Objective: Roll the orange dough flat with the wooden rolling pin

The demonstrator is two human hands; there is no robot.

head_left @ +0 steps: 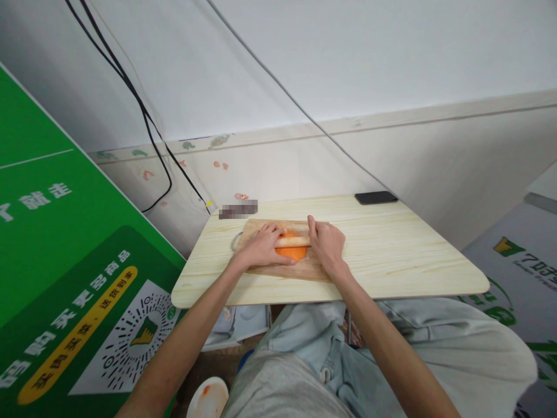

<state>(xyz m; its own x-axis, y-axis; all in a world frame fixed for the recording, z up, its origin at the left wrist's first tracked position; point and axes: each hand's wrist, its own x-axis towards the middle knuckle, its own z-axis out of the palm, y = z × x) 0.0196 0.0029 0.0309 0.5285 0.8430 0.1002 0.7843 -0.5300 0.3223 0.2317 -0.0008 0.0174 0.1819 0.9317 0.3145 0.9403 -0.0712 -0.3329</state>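
An orange sheet of dough lies on a wooden cutting board, and a pale wooden rolling pin crosses it. My right hand is wrapped round the pin's right end, thumb pointing up. At the other side my left hand lies over the pin's left end, fingers stretched out and thumb spread onto the dough's near edge. That end of the pin is hidden beneath the hand. A metal ring handle sticks out at the board's left side.
The board rests on a light wood-grain table against a wall. A black phone lies at the back right, a blurred-out item at the back left. A green panel stands left; a stained white dish is below.
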